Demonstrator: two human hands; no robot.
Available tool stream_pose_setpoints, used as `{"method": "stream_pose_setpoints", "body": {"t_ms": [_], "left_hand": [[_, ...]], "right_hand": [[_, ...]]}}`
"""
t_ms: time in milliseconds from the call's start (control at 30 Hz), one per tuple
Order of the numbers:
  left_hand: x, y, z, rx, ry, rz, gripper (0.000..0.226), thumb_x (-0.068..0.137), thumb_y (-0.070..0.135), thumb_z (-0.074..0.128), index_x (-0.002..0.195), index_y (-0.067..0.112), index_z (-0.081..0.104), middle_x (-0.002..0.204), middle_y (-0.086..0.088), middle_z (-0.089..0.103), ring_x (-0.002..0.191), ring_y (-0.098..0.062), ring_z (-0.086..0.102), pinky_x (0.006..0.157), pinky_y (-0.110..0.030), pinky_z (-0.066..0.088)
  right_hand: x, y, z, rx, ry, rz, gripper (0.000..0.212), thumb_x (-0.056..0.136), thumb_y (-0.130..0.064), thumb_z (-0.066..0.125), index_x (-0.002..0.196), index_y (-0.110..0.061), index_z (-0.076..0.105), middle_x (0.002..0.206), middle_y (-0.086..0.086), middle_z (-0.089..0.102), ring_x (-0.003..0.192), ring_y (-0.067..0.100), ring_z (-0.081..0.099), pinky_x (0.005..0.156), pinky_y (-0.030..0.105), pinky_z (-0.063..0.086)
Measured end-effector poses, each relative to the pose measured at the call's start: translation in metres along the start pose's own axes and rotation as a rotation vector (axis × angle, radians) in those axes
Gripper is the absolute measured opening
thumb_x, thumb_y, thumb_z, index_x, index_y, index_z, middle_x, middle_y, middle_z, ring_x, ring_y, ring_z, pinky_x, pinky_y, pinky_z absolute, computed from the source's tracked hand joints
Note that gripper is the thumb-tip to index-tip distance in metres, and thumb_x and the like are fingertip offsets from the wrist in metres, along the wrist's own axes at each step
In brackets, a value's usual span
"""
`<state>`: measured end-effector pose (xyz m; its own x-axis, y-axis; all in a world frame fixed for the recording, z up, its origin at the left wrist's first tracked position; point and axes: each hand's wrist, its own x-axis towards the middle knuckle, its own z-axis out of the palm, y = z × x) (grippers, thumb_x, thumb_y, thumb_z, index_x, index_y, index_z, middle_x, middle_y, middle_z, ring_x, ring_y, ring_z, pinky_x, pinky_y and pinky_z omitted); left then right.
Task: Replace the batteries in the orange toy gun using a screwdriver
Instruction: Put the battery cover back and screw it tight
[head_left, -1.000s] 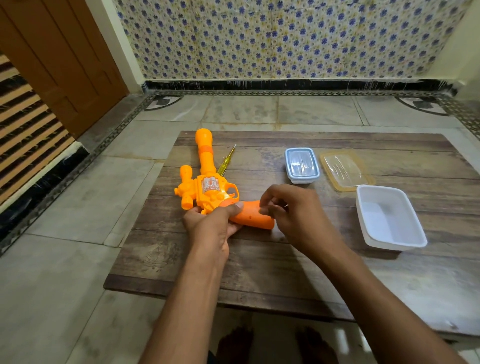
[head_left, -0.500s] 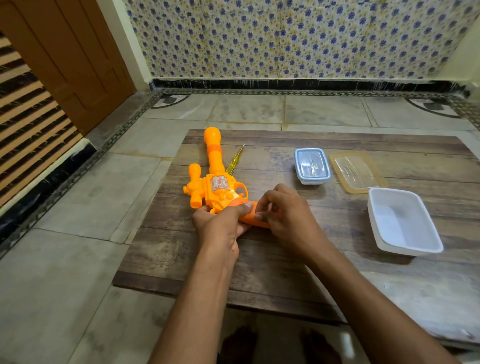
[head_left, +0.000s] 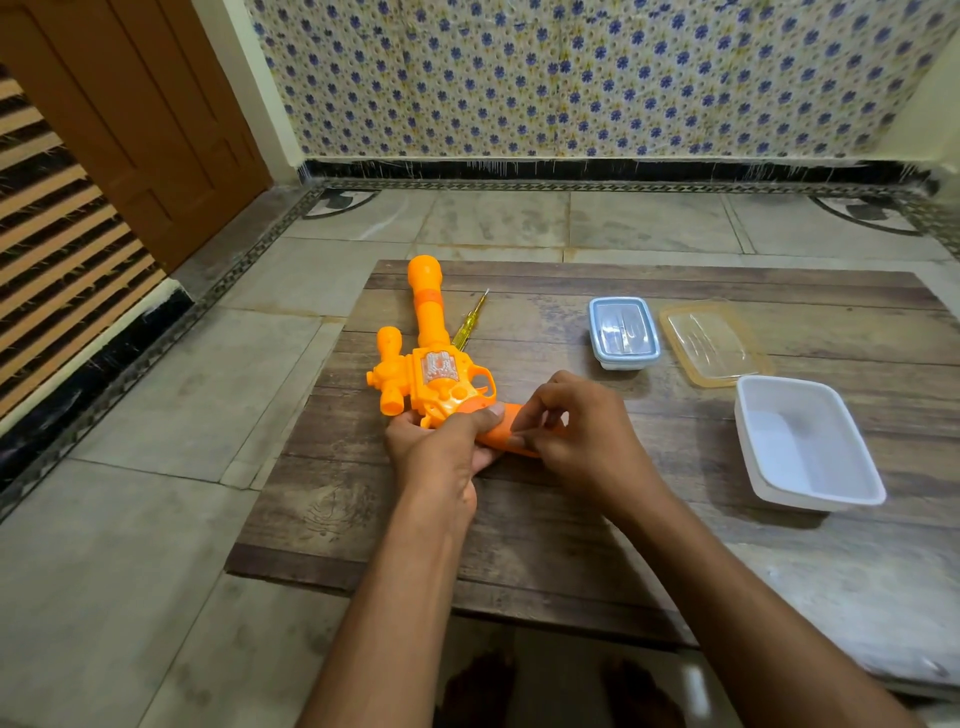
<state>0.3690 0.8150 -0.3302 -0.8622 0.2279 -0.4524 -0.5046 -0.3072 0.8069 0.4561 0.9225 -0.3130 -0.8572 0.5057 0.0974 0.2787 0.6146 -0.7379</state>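
The orange toy gun (head_left: 428, 358) lies flat on the low wooden table (head_left: 571, 519), barrel pointing away from me. My left hand (head_left: 447, 457) grips it where the body meets the handle, thumb laid over the top. My right hand (head_left: 582, 436) is closed over the handle's end, fingertips pinching at its side; most of the handle is hidden. A yellow screwdriver (head_left: 469, 322) rests on the table just right of the barrel, partly behind the gun.
A small lidded clear box (head_left: 623, 332) stands beyond my right hand. A loose amber lid (head_left: 711, 345) lies to its right. An open white tub (head_left: 805, 441) sits at the right. The table's left edge drops to a tiled floor.
My right hand has slid further over the handle and its fingers have curled tighter onto it. The left hand holds the same grip; only the camera shifted slightly.
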Motion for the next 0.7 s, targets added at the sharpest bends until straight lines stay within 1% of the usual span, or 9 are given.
{"method": "stream_pose_setpoints", "body": {"t_ms": [100,167,300,400,500,600,700], "left_hand": [[-0.0001,0.0005,-0.0002,0.001,-0.005,-0.007,0.07,0.069,-0.019,0.081,0.131,-0.003,0.055,0.115,-0.027,0.072,0.097,-0.046,0.074,0.065,-0.062,0.062],[0.0004,0.0003,0.0001,-0.004,-0.004,-0.01,0.07,0.069,-0.019,0.081,0.132,-0.003,0.054,0.116,-0.026,0.072,0.099,-0.047,0.073,0.062,-0.061,0.062],[0.0001,0.0001,0.0004,0.002,-0.006,-0.015,0.074,0.068,-0.019,0.081,0.134,-0.001,0.054,0.117,-0.026,0.072,0.099,-0.048,0.073,0.062,-0.058,0.063],[0.0004,0.0003,0.0002,0.011,-0.002,-0.015,0.076,0.067,-0.019,0.082,0.135,-0.001,0.052,0.119,-0.026,0.071,0.098,-0.047,0.073,0.061,-0.054,0.064],[0.0005,0.0003,0.0011,0.018,0.001,-0.012,0.074,0.069,-0.019,0.081,0.134,0.0,0.053,0.115,-0.024,0.073,0.096,-0.045,0.074,0.066,-0.059,0.063],[0.0008,0.0004,0.0012,0.025,0.007,-0.014,0.075,0.069,-0.018,0.082,0.135,0.001,0.053,0.116,-0.024,0.072,0.099,-0.044,0.074,0.068,-0.061,0.062],[0.0015,0.0001,0.0011,0.018,0.014,-0.023,0.078,0.069,-0.019,0.081,0.137,0.0,0.05,0.12,-0.025,0.069,0.1,-0.047,0.072,0.059,-0.055,0.064]], "right_hand": [[-0.0007,-0.0008,-0.0053,0.063,-0.031,0.023,0.013,0.073,-0.01,0.088,0.077,-0.017,0.079,0.085,-0.005,0.064,0.08,0.007,0.059,0.062,0.01,0.039],[-0.0007,0.0006,-0.0063,0.094,-0.029,0.032,0.013,0.071,-0.012,0.091,0.077,-0.018,0.08,0.084,-0.005,0.064,0.079,0.006,0.06,0.062,0.012,0.04],[-0.0019,0.0025,-0.005,0.144,0.014,0.045,0.014,0.069,-0.012,0.091,0.074,-0.019,0.079,0.077,-0.008,0.063,0.074,0.003,0.058,0.06,0.009,0.042],[-0.001,0.0013,-0.0058,0.146,0.013,0.044,0.016,0.07,-0.013,0.09,0.072,-0.021,0.077,0.078,-0.008,0.065,0.071,0.001,0.057,0.061,0.01,0.044],[0.0018,0.0007,-0.007,0.131,-0.024,0.058,0.02,0.072,-0.014,0.089,0.069,-0.025,0.073,0.076,-0.007,0.065,0.068,-0.002,0.057,0.059,0.008,0.044],[0.0026,-0.0006,-0.0056,0.165,-0.018,0.094,0.014,0.074,-0.01,0.086,0.072,-0.017,0.074,0.071,-0.003,0.066,0.063,-0.008,0.056,0.055,0.006,0.042],[0.0031,-0.002,-0.0052,0.152,-0.047,0.095,0.018,0.073,-0.008,0.087,0.069,-0.018,0.072,0.066,-0.005,0.063,0.059,-0.011,0.055,0.054,0.006,0.042]]}}
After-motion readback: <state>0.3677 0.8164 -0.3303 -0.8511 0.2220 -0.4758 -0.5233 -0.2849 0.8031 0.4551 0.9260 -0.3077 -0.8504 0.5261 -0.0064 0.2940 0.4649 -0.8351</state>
